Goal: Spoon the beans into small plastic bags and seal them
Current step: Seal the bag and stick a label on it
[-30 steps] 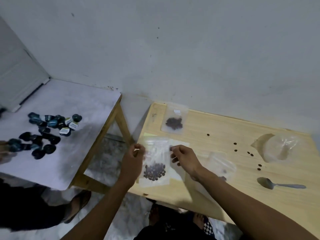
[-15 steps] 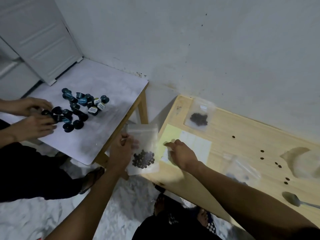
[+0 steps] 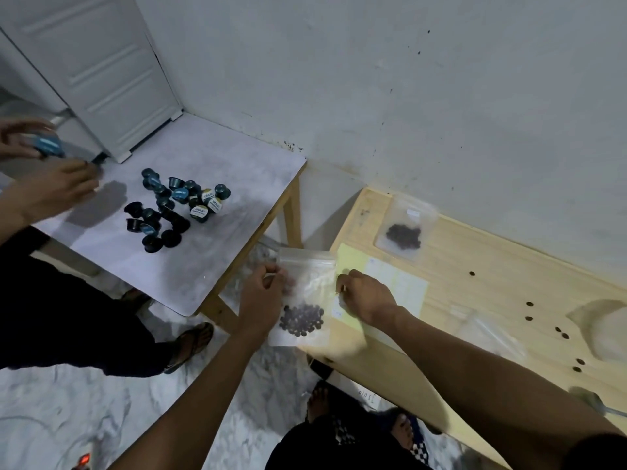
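Observation:
A small clear zip bag with dark beans in its bottom hangs just off the left corner of the wooden table. My left hand pinches the bag's left side near the zip. My right hand is at the bag's right edge, with its curled fingertips pinching at the yellow-and-white label sheet. A second bag of beans lies flat at the back of the table. Several loose beans are scattered to the right. The spoon lies at the right edge.
An empty bag and a large crumpled clear plastic bag lie on the wooden table. To the left, a white table holds a pile of coffee capsules; another person's hands work there. Feet stand on the marble floor below.
My view swung left. The bag moved off the table's left corner in my left hand. My right hand let go of the bag's top and came down onto the label sheet.

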The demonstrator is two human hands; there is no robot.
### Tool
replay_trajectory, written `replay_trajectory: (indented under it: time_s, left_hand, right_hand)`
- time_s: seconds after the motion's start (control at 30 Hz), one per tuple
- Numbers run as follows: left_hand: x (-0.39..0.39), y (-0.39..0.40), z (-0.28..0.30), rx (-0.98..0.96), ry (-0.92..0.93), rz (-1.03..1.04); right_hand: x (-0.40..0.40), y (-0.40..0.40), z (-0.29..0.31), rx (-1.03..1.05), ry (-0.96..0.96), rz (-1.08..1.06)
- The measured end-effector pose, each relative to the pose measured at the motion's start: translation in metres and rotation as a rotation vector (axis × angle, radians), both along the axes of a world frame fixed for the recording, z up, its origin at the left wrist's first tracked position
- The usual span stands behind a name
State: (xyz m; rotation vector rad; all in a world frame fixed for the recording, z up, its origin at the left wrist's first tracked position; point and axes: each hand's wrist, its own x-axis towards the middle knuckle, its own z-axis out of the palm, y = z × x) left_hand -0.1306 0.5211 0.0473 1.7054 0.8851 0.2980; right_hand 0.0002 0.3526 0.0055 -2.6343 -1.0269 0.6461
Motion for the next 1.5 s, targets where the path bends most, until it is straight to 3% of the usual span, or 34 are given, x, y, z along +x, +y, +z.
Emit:
replay_trajectory:
  time_s: [0.33, 0.6, 0.97, 1.5]
  left_hand:
    - [0.019, -0.018, 0.008, -0.018, -0.019, -0.103]
    - [0.06, -0.058, 0.018, -0.035, -0.086, -0.136]
    - [0.082, -0.092, 0.032, -0.074, -0.125, -0.28]
    - [0.08, -0.101, 0.039, -0.124, -0.134, -0.322]
  right_hand:
    - [0.009, -0.057, 0.027, 0.507, 0.243, -0.503]
    - [0.008, -0.07, 0.078, 0.813, 0.316, -0.611]
    - [0.007, -0.066, 0.1, 0.764, 0.237, -0.638]
    - [0.003, -0.063, 0.1, 0.792, 0.149, -0.74]
